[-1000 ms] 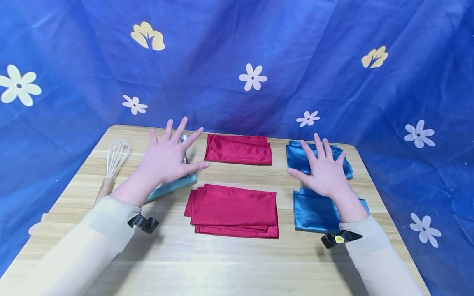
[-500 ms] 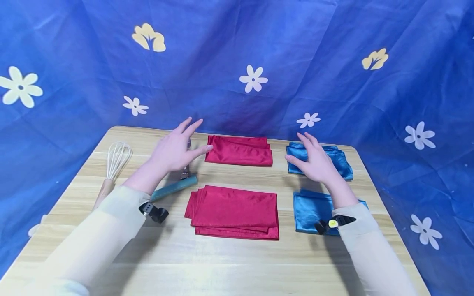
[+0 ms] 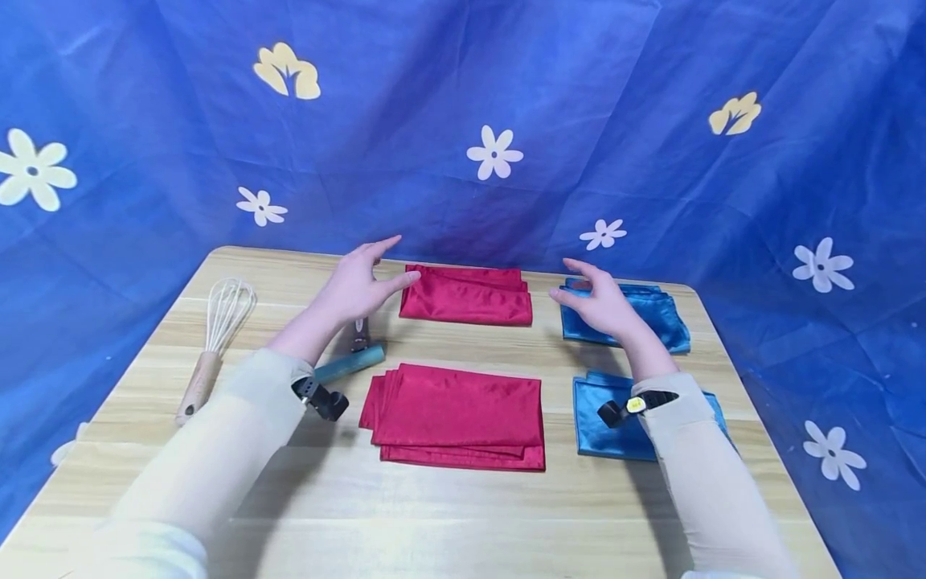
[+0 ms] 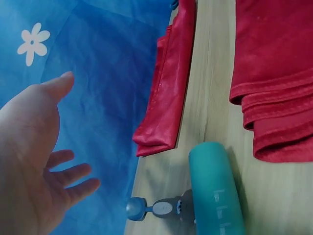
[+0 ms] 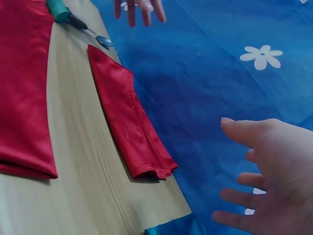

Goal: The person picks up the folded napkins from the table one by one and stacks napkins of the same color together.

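My left hand hovers above the table's far left part, beside the far folded red satin cloth, fingers extended and holding nothing. Below it lie a teal cylinder with pale markings and a grey-handled utensil with a rounded shiny end, partly hidden by the hand in the head view. My right hand hangs over the far folded blue satin cloth, its fingers loosely extended with nothing in them. Nearer to me lie another folded red cloth and another blue cloth, partly covered by the right forearm.
A whisk with a wooden handle lies at the table's left side. The wooden table reaches back to a blue curtain with printed flowers, which also hangs along both sides.
Both hands have turned from spread, palms down, to thumbs nearer me with palms facing inward. The wrists have shifted inward toward each other. The cloths and utensils have stayed put.
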A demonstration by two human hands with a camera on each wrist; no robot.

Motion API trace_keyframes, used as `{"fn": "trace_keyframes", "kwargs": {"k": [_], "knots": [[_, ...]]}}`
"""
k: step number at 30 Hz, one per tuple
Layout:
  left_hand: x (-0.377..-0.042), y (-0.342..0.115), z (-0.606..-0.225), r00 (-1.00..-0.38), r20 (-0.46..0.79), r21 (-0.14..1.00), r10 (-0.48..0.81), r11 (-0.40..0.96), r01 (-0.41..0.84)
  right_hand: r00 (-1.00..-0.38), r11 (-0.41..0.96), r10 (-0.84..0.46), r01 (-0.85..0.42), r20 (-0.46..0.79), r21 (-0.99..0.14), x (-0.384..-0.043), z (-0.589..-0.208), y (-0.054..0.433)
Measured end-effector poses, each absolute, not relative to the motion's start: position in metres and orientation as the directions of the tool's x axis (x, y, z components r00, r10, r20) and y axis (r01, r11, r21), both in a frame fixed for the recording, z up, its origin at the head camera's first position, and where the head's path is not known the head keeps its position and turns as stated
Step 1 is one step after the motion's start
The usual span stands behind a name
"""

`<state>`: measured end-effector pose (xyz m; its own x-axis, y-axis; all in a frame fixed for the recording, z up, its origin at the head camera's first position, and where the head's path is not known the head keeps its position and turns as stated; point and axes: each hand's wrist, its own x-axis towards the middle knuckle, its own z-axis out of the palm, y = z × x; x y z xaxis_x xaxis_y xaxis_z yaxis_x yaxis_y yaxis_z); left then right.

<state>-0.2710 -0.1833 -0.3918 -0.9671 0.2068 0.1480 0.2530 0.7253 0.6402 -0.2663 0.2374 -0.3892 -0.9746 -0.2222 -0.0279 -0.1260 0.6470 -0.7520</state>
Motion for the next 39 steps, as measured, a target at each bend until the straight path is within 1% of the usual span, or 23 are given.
{"fn": "trace_keyframes", "kwargs": {"k": [5, 9, 13, 19, 28, 36, 39], "knots": [[-0.280, -0.180, -0.397, -0.986, 0.101, 0.773, 0.132, 0.613, 0.161, -0.974, 0.578, -0.221, -0.093, -0.046, -0.810, -0.280, -0.392, 0.229], [-0.285, -0.176, -0.401, -0.995, 0.045, 0.815, 0.094, 0.572, 0.091, -0.973, 0.552, -0.220, -0.062, -0.073, -0.831, -0.294, -0.402, 0.221], [-0.287, -0.171, -0.408, -0.999, -0.009, 0.807, 0.048, 0.590, 0.021, -0.968, 0.503, -0.227, -0.019, -0.111, -0.864, -0.304, -0.417, 0.210], [-0.290, -0.162, -0.418, -1.000, -0.026, 0.768, -0.003, 0.640, -0.021, -0.962, 0.463, -0.203, 0.069, -0.181, -0.884, -0.314, -0.435, 0.198], [-0.296, -0.160, -0.430, -0.996, -0.073, 0.734, -0.053, 0.673, -0.090, -0.981, 0.503, -0.100, 0.092, -0.164, -0.859, -0.322, -0.451, 0.182], [-0.297, -0.156, -0.438, -0.992, -0.113, 0.777, -0.050, 0.619, -0.120, -0.988, 0.567, 0.009, 0.134, -0.157, -0.813, -0.324, -0.464, 0.179], [-0.298, -0.154, -0.439, -0.990, -0.129, 0.778, -0.066, 0.612, -0.142, -0.987, 0.593, 0.018, 0.138, -0.158, -0.794, -0.324, -0.466, 0.177]]}}
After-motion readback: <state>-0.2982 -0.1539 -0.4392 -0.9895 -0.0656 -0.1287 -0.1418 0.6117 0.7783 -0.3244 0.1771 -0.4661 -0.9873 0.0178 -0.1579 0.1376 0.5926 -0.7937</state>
